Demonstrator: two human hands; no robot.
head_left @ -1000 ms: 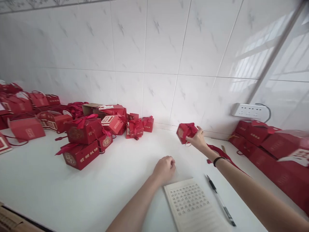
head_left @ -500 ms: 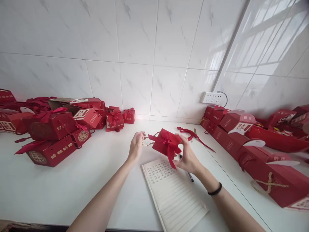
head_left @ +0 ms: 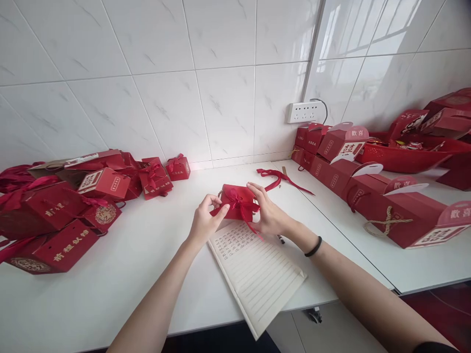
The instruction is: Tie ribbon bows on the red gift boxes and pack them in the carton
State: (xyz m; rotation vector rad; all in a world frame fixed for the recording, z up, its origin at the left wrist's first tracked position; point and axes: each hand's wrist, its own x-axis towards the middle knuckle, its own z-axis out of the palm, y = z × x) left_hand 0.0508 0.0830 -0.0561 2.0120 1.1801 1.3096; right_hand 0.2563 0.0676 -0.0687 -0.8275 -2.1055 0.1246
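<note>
A small red gift box (head_left: 227, 192) with a red ribbon bow (head_left: 237, 198) on its front is held just beyond the top of an open lined notebook (head_left: 265, 279). My left hand (head_left: 206, 218) pinches the box's left side, thumb in front by the ribbon. Around the right side curls my right hand (head_left: 270, 213), fingers at the upper edge and thumb low. One ribbon tail hangs down over the handwritten lines of the page. Part of a dark pen (head_left: 281, 239) shows beneath my right hand. Bits of the twisted cord handle show at the box's sides.
Red gift boxes (head_left: 75, 245) are heaped on the left. More boxes (head_left: 401, 211) line the right side, near a red tray (head_left: 397, 157) with wrapped items. A loose red ribbon (head_left: 274, 182) lies behind my right hand. A power strip (head_left: 303, 112) is on the tiled wall.
My left hand has gone from the cord handle to the box's left side. The box now sits lower and more level between both hands. The view has tilted down and turned right.
</note>
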